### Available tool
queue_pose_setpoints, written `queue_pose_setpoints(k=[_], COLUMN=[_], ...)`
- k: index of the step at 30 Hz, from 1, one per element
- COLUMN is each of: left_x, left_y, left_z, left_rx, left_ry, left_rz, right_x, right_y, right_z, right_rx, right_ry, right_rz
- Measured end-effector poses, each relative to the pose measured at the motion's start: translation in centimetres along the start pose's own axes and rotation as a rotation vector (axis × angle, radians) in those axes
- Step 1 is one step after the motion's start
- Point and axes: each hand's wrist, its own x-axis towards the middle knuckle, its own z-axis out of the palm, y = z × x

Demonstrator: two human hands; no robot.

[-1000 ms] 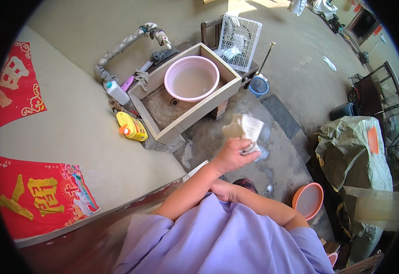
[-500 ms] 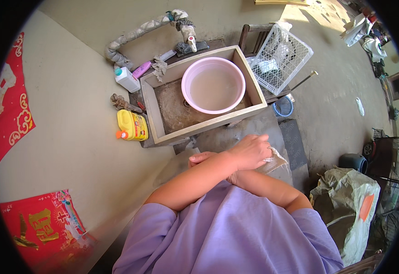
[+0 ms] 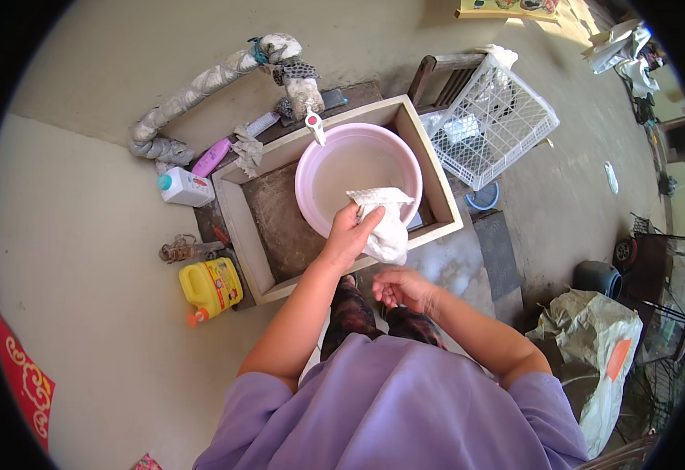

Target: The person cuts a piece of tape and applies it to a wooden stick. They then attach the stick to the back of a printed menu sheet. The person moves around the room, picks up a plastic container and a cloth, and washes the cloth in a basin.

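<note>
My left hand (image 3: 349, 239) is closed on a damp-looking white cloth (image 3: 387, 235). The cloth bunches and hangs over the near rim of a pink plastic basin (image 3: 305, 174), which contains cloudy water. Below the cloth, apart from it, is my right hand (image 3: 407, 288), its fingers loosely bent and nothing seen in them. The basin sits inside a rectangular concrete sink (image 3: 237, 211), towards its right side. A tap (image 3: 315, 127) with a wrapped pipe reaches over the sink's far edge.
Left of the sink stand a white bottle (image 3: 186, 188), a pink bottle (image 3: 212, 158) and a yellow jug (image 3: 211, 287). A grey rag (image 3: 246, 150) lies on the far-left rim. At right are a white plastic crate (image 3: 499, 121), a blue basket (image 3: 483, 196) and a large pale sack (image 3: 593, 345).
My crossed forearms have come apart. My left hand has carried the cloth up to the basin's near rim; my right hand has come out from under the left arm. The view has shifted.
</note>
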Motion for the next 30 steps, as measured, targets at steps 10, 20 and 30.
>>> queue_pose_setpoints(k=[10, 20, 30], left_x=[10.2, 22.1, 26.6], left_y=[-3.5, -15.0, -19.9], left_z=[-11.1, -20.1, -19.4], left_rx=[-0.265, 1.045, 1.422], left_ry=[0.194, 0.38, 0.041], left_rz=[-0.196, -0.264, -0.594], right_x=[7.9, 25.6, 35.4], right_y=[-17.1, -9.6, -5.0], right_z=[5.9, -9.7, -17.7], right_rx=[-0.432, -0.925, -0.361], right_ry=[0.673, 0.997, 0.825], right_rz=[-1.074, -0.291, -0.046])
